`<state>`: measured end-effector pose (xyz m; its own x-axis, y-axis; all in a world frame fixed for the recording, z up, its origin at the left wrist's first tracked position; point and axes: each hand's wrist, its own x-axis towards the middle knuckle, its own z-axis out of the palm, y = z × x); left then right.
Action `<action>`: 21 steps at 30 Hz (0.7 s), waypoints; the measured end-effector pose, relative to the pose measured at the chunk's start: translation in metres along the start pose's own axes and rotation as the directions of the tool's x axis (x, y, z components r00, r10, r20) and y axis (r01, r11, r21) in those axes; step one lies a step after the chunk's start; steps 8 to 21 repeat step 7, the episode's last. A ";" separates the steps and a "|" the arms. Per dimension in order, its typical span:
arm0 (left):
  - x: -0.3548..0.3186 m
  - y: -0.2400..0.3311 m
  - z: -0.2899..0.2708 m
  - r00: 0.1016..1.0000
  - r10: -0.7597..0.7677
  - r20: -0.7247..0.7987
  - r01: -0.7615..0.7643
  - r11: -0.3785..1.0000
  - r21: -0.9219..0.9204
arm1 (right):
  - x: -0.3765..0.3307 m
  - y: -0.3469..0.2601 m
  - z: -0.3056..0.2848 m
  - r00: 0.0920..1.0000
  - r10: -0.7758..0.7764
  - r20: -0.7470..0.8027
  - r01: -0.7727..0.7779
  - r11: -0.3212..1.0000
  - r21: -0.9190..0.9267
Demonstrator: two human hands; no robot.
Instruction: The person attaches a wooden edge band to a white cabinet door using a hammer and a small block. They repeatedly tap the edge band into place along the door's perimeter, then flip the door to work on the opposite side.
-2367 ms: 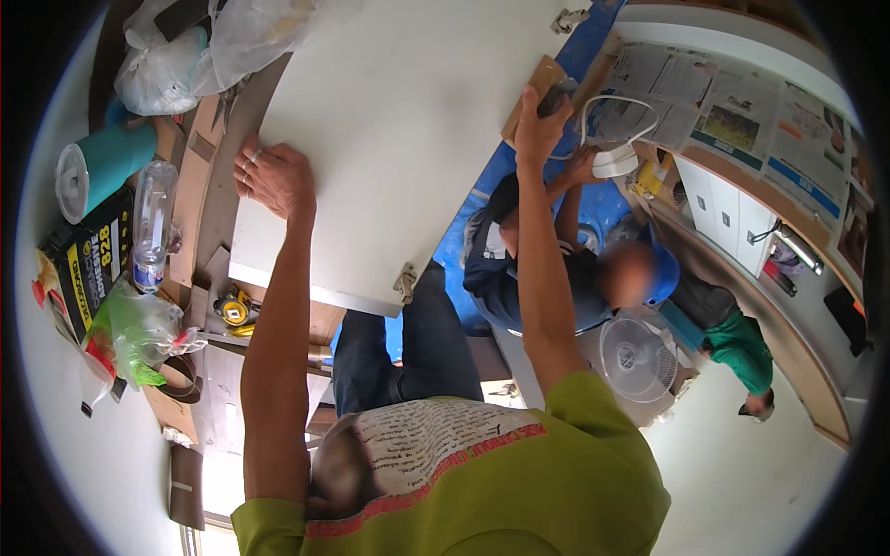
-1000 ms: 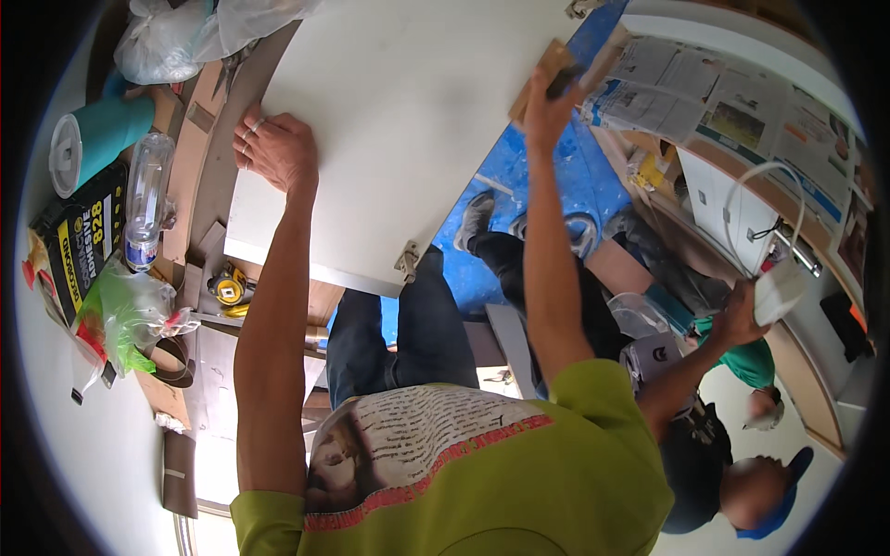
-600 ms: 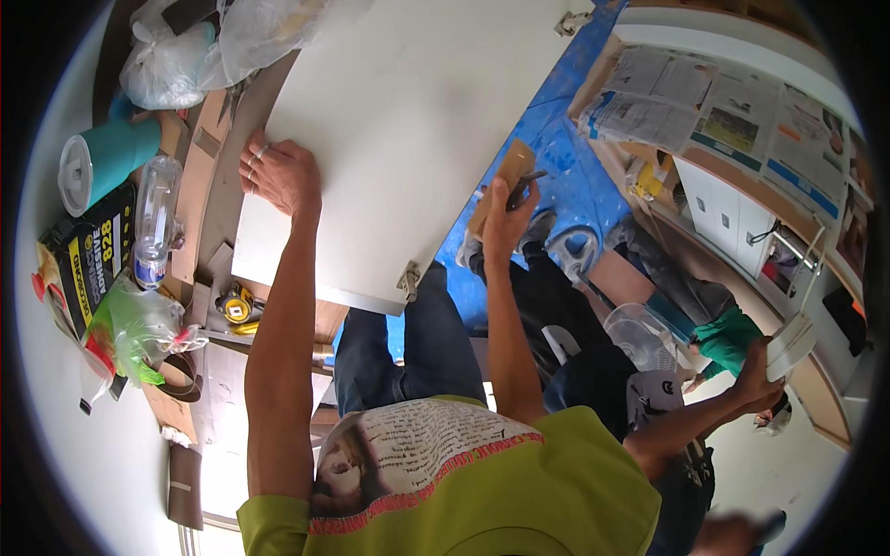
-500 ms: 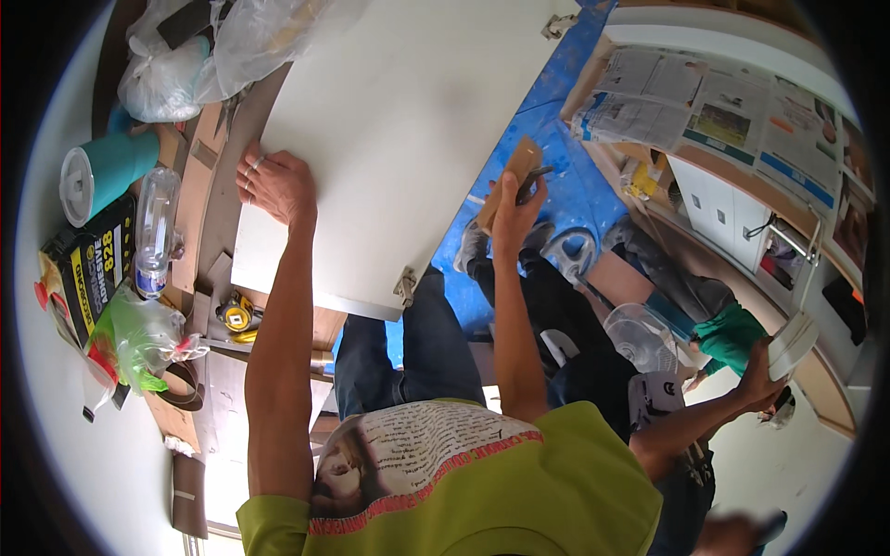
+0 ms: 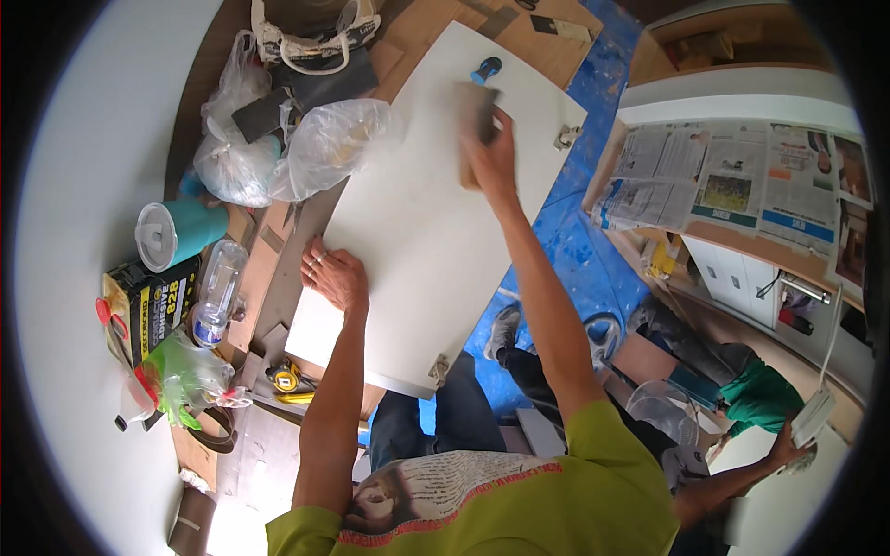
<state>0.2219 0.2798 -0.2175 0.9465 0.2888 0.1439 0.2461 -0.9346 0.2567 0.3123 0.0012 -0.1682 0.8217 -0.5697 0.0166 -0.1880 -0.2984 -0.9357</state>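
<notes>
A white cabinet door (image 5: 417,250) with metal hinges (image 5: 567,137) along its right side lies in front of me. My left hand (image 5: 336,276) is at its left edge, fingers curled over the rim. Above the door's far part, my right hand (image 5: 491,153) grips a wooden block (image 5: 469,171), smeared by motion. Something dark (image 5: 484,109) shows against the block; its kind is unclear. Just beyond lies a blue-and-black handled tool (image 5: 486,70), seemingly a screwdriver, on the door.
Plastic bags (image 5: 338,144), a teal tumbler (image 5: 185,233), a clear bottle (image 5: 221,283) and a tape measure (image 5: 284,377) crowd the left. Blue sheeting (image 5: 565,250) covers the floor. At right, newspaper (image 5: 732,176) covers a cabinet, and another person's hand (image 5: 788,445) holds a pale object.
My right hand has moved with the block from beside the door's right edge to over its far part. My left hand stays at the left edge. The view has shifted, showing more of the far end.
</notes>
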 end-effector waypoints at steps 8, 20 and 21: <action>-0.002 -0.010 0.011 0.996 -0.044 0.073 0.043 0.999 0.006 | 0.118 -0.055 0.140 0.994 0.106 -0.002 -0.106 0.994 0.017; -0.002 -0.010 0.011 0.996 -0.044 0.073 0.043 0.999 0.006 | 0.118 -0.055 0.140 0.994 0.106 -0.002 -0.106 0.994 0.017; -0.002 -0.010 0.011 0.996 -0.044 0.073 0.043 0.999 0.006 | 0.118 -0.055 0.140 0.994 0.106 -0.002 -0.106 0.994 0.017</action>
